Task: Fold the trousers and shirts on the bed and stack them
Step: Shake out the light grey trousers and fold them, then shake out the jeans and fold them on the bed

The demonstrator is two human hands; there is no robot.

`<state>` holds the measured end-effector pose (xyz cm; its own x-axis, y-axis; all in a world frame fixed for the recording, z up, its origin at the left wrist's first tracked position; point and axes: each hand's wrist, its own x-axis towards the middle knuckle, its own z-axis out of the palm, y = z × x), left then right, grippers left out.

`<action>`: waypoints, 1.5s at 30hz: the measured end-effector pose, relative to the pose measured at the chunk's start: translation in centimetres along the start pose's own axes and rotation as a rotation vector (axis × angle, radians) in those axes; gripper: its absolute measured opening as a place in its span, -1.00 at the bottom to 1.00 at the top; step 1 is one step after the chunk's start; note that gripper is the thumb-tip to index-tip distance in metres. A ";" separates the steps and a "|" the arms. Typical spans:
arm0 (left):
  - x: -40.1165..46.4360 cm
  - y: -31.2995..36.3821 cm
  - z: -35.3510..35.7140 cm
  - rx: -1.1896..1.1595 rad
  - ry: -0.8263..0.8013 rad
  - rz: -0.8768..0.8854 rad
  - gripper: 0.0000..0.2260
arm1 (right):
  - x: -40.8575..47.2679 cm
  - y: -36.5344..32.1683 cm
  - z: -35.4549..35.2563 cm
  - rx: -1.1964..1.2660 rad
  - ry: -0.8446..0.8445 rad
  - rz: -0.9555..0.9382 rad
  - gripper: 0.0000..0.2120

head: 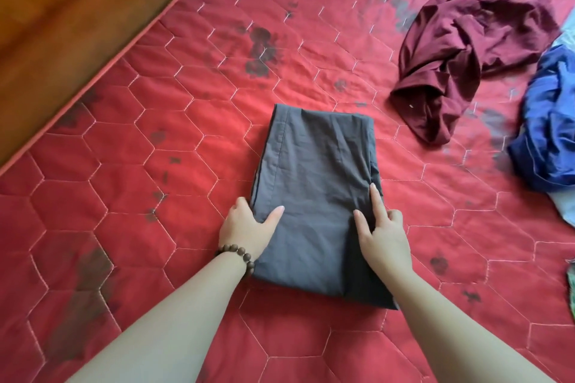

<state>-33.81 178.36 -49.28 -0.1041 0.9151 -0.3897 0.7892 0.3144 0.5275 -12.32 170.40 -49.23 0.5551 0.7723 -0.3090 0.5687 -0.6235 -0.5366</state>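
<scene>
A wooden bed frame runs diagonally along the far left. Beside it lies a red quilted bed, stitched in hexagons and marked with dark blotches.

A left hand, with a brown bead bracelet at the wrist, grips the left edge of one pair of folded grey trousers; the thumb lies on top of the cloth and the fingers are tucked under the edge. The trousers form a neat rectangle at the middle of the bed.

A right hand rests on the trousers' right edge, its thumb and forefinger stretched flat along the cloth. The remaining fingers curl at the edge, and it cannot be told whether they hold the fabric.

Farther right, well apart from the trousers, one crumpled maroon garment lies unfolded. At the right border sits one crumpled blue garment, touching a pale blue cloth that is cut off by the frame.

No writing or labels can be read.
</scene>
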 end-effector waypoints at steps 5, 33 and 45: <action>1.8 1.0 -1.5 -0.213 -0.143 -0.092 -0.55 | 0.4 -1.6 0.1 0.115 -0.016 -0.085 -0.39; -0.2 -6.8 0.0 0.846 0.044 0.632 -0.34 | -0.1 -4.9 7.7 -0.705 -0.169 -0.661 -0.43; -6.6 -1.7 -0.8 0.695 -0.274 0.481 -0.36 | -9.1 -0.9 2.2 -0.533 -0.214 -0.371 -0.46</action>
<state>-34.90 171.98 -47.00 0.4116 0.7879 -0.4580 0.9085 -0.3945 0.1378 -19.21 164.19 -47.65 0.1649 0.9193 -0.3573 0.9497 -0.2457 -0.1940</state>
